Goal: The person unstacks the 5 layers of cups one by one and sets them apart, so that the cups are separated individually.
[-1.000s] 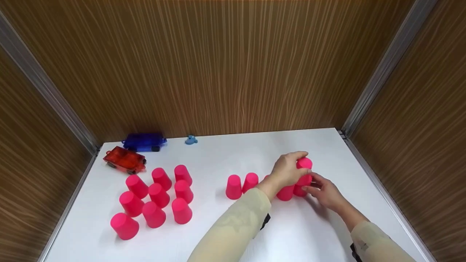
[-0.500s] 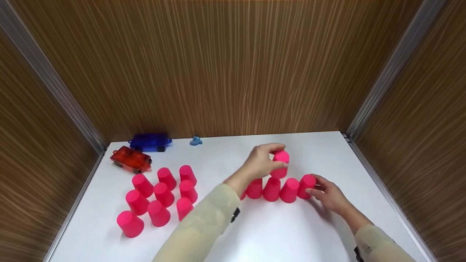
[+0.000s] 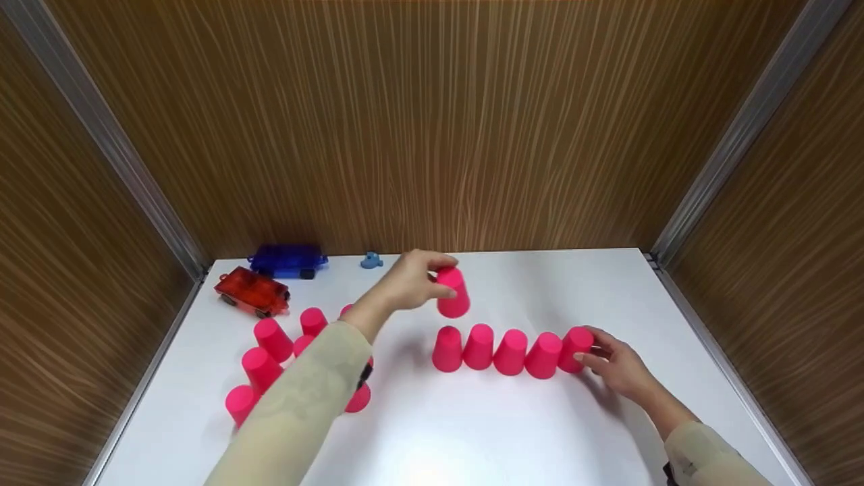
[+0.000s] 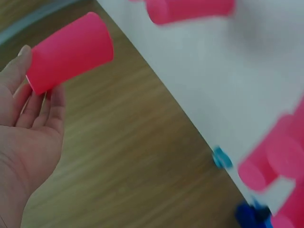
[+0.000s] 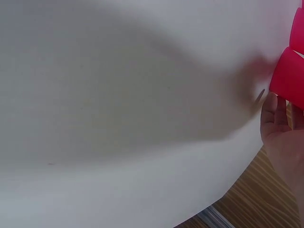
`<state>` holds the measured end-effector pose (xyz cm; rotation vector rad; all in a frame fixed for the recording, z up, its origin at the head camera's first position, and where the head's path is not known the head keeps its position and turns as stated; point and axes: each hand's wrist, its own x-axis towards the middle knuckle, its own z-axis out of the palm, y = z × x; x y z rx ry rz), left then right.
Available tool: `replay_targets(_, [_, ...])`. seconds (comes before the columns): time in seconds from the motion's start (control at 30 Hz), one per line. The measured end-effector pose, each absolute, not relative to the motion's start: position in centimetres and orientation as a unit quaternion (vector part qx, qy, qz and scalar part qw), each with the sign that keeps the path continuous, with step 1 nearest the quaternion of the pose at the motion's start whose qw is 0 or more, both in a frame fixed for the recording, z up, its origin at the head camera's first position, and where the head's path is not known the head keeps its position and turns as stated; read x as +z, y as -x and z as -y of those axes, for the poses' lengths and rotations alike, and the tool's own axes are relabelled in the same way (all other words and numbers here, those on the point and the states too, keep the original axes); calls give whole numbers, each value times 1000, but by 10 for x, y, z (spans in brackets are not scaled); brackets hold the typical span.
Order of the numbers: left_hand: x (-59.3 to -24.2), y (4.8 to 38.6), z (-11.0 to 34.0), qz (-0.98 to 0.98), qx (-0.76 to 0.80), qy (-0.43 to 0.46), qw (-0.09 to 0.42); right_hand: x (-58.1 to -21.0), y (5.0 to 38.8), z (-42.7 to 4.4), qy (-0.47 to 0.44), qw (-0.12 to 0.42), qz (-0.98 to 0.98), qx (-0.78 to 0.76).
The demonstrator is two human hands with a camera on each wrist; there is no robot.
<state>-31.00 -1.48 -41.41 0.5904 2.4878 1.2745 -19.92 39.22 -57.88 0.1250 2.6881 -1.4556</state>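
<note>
A pink cup (image 3: pixel 453 293), closed end up, is pinched between the thumb and fingers of the left hand (image 3: pixel 407 280), raised above the leftmost cup (image 3: pixel 447 349) of a row. In the left wrist view the same cup (image 4: pixel 71 52) lies across the fingertips of the left hand (image 4: pixel 33 137). Several upside-down pink cups form that row, side by side. Thumb and fingers of the right hand (image 3: pixel 624 370) hold the rightmost cup (image 3: pixel 577 349), which stands on the table; the right wrist view shows the right hand (image 5: pixel 285 137) at this cup (image 5: pixel 289 78).
More upside-down pink cups (image 3: pixel 261 368) stand in a group at the left, partly hidden by the left sleeve. Behind them are a red toy wagon (image 3: pixel 253 291), a blue toy wagon (image 3: pixel 287 260) and a small light-blue toy (image 3: pixel 371 260). Wood-patterned walls (image 3: pixel 432 128) enclose the white table.
The left hand has moved left from above the row's right end, carrying a cup, and uncovers the row's left cups while its sleeve covers part of the left group. The right hand stays at the rightmost cup.
</note>
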Motion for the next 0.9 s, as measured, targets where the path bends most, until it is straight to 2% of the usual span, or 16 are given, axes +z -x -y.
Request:
replay_targets(0.47, [-447, 346, 85, -897, 385, -155, 155, -580, 198, -393, -64, 47, -878, -473])
replay_targets(0.7, [-469, 353, 100, -900, 387, -110, 169, -580, 198, -392, -48, 33, -880, -471])
replay_targets(0.9, [-483, 354, 104, -902, 380, -105, 177, -579, 197, -391, -48, 32, -879, -473])
